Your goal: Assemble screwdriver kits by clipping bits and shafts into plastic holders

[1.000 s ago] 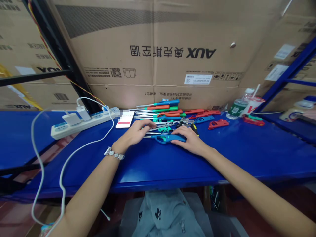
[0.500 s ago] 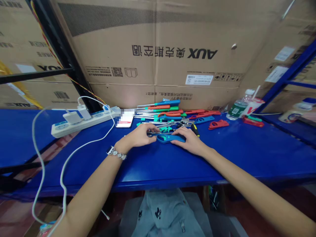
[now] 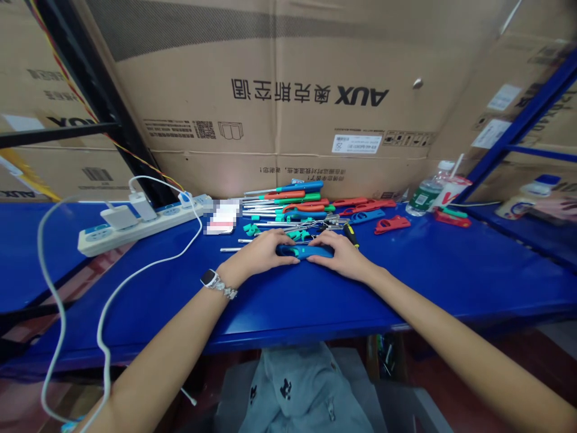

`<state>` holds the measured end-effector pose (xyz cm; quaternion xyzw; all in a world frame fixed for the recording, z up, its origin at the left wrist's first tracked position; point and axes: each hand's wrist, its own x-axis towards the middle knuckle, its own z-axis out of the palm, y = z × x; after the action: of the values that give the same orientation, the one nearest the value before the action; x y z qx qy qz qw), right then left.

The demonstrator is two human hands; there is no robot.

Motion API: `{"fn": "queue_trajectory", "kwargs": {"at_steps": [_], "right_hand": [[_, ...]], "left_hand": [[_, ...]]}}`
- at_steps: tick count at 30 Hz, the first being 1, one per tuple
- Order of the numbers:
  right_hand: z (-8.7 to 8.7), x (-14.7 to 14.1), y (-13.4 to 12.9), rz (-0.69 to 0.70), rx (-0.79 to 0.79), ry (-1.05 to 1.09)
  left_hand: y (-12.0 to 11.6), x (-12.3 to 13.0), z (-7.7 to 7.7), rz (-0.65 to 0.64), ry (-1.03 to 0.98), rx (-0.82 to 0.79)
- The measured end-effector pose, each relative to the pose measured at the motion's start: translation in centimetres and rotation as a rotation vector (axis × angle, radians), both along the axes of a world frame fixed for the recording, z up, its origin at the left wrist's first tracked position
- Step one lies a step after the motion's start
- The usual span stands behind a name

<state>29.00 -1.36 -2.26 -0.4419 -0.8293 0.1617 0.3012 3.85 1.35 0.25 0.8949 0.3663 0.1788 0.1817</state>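
Observation:
A blue plastic lighter handle [image 3: 308, 252] with a green piece in it lies level between my two hands, low over the blue table. My left hand [image 3: 269, 248] pinches its left end between thumb and fingers. At the other end my right hand [image 3: 341, 255] grips it, thumb in front and fingers behind. Just beyond the fingers are small green plastic parts [image 3: 298, 235], thin metal tubes [image 3: 229, 249] and a black-and-yellow screwdriver handle [image 3: 350, 234]. Part of the blue handle is covered by my fingers.
Long-necked lighters [image 3: 306, 196] in several colours are piled at the back. Red handle shells [image 3: 392, 224] lie to their right, near a water bottle [image 3: 424, 195] and a cup [image 3: 453, 191]. On the left sit a phone [image 3: 223, 216] and a power strip [image 3: 97, 239] with white cables.
My left hand has moved in and closed on the left end of the blue handle. My right hand keeps its grip on the other end. The camera view has shifted slightly.

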Motion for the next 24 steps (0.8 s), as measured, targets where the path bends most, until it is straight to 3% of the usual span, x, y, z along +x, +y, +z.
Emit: {"fn": "queue_trajectory", "kwargs": {"at_steps": [24], "right_hand": [[0.35,0.3,0.08,0.046,-0.046,0.049]], "left_hand": [[0.2,0.09,-0.92,0.005,-0.016,0.016]]}}
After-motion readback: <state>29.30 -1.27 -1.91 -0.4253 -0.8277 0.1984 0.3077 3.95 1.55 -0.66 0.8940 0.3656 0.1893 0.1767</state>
